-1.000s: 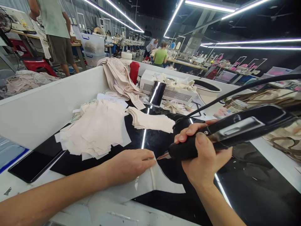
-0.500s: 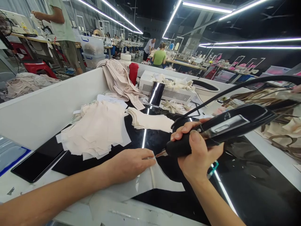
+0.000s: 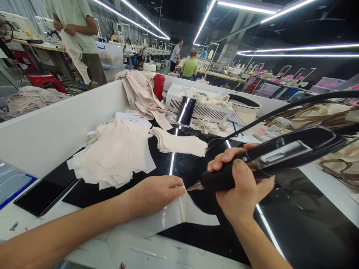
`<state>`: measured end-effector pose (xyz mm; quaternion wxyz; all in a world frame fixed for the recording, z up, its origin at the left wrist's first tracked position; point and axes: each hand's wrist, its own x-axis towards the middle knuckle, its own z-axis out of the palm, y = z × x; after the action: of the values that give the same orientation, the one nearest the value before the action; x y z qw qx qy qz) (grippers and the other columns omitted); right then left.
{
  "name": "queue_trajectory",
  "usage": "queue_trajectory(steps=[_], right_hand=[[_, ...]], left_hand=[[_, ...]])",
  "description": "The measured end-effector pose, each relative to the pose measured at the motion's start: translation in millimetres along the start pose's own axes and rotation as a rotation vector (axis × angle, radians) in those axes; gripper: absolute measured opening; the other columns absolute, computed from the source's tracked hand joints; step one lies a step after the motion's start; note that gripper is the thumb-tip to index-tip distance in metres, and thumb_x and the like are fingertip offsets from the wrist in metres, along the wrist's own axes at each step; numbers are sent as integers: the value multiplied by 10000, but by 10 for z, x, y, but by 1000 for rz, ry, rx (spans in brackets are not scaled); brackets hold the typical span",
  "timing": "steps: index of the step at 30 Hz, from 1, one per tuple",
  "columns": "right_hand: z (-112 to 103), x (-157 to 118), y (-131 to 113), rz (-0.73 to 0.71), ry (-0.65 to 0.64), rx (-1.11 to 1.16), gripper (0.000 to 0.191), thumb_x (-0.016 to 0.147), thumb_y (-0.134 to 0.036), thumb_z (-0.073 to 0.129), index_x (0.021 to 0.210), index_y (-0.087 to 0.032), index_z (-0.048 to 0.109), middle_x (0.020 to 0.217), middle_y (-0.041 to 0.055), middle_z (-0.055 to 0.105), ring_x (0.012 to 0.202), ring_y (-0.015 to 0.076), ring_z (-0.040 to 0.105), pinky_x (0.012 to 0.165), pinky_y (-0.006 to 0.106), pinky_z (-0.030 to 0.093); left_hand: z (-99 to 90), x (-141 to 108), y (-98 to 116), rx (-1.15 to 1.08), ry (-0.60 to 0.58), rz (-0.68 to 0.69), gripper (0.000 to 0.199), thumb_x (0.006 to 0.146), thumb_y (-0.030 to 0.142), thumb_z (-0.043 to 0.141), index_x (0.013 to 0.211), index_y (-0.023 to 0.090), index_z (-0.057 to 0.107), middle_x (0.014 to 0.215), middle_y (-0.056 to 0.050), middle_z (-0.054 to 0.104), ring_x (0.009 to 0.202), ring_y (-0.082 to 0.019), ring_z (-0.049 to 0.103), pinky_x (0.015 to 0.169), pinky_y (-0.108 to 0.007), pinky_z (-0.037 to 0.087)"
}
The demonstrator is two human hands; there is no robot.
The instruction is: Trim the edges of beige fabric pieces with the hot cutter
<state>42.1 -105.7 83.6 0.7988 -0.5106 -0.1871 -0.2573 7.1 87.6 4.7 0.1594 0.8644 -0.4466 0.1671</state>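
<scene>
My left hand (image 3: 159, 194) pinches the top corner of a thin white fabric piece (image 3: 193, 213), which has a narrow raised strip down its middle. The fabric lies on a glossy black panel (image 3: 193, 239). My right hand (image 3: 241, 183) is wrapped round a black corded hand tool (image 3: 275, 157) with a pointed metal tip. That tip sits just right of the pinched corner, close to the fabric edge. Beyond my left hand is a heap of pale fabric pieces (image 3: 117, 153). A smaller stack of pale cut pieces (image 3: 181, 144) lies farther back.
A white vented box (image 3: 202, 108) stands at the back under scraps. Beside it are a red cup (image 3: 159, 86) and draped beige fabric (image 3: 143, 93). A white side wall (image 3: 64, 127) bounds the left. The tool's black cord (image 3: 269, 114) arcs across the right. A co-worker (image 3: 74, 33) stands far left.
My right hand and the tool have shifted slightly right, and the tip is a little farther from the fabric corner. The left hand stays put. The co-worker has turned, holding pale fabric.
</scene>
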Motion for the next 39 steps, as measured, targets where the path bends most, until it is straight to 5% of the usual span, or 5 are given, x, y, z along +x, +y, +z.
queue_trajectory(steps=[10,16,23,39], right_hand=[[-17,-31,-31,3,-34,-3,345,831,-266,840,1081,-253,603,768,-48,660,556,138,629,527,289,584],[-104,-19,-204,12,27,-11,336,784,-242,856,1032,-241,630,742,-42,657,543,143,619,511,288,579],[-148,-74,-217,25,32,-29,377,790,-265,865,1063,-253,606,766,-45,662,553,139,626,525,285,581],[-127,-139,-92,18,-14,-25,396,833,-318,856,1107,-263,576,804,-56,671,577,140,642,568,312,596]], left_hand=[[-23,12,-15,-37,31,3,313,1003,2,488,1222,134,668,1305,-131,694,1093,-216,734,917,-312,656],[-88,91,21,-16,47,72,248,1056,35,499,1222,93,675,1207,-144,713,1151,-229,693,1053,-361,604],[-125,200,172,-19,-71,109,210,1026,2,505,1055,94,691,1026,-98,701,979,-214,670,922,-328,618],[17,41,163,-13,-15,72,226,1050,55,525,1210,131,666,1226,-121,696,1103,-224,704,970,-332,622]])
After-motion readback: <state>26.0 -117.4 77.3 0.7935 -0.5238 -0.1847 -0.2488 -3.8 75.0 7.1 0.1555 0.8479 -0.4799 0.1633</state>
